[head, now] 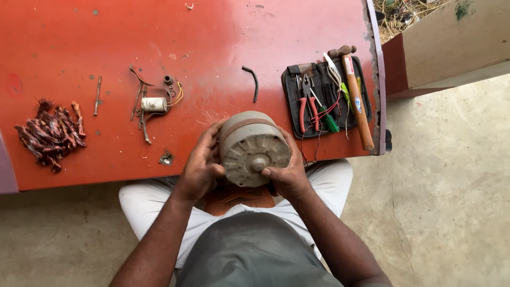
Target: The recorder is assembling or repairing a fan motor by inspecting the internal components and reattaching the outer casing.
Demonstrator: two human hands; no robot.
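Both hands clasp a round grey motor housing (pixel 254 149) at the near edge of the red table (pixel 106 32): the left hand (pixel 202 167) curled around its side, the right hand (pixel 287 175) gripping its lower rim. Just right, an open black tool pouch (pixel 291 101) holds red-handled pliers (pixel 306 109), a green screwdriver (pixel 328 119) and a wooden-handled hammer (pixel 356 93).

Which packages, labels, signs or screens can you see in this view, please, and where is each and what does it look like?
Label on the hammer handle: small oval sticker, blue and white, halfway along the wooden handle, at the table's right edge.
Tool pouch: black, flat, rectangular, open on the red table, holding pliers and screwdrivers.
No signs or screens are visible.
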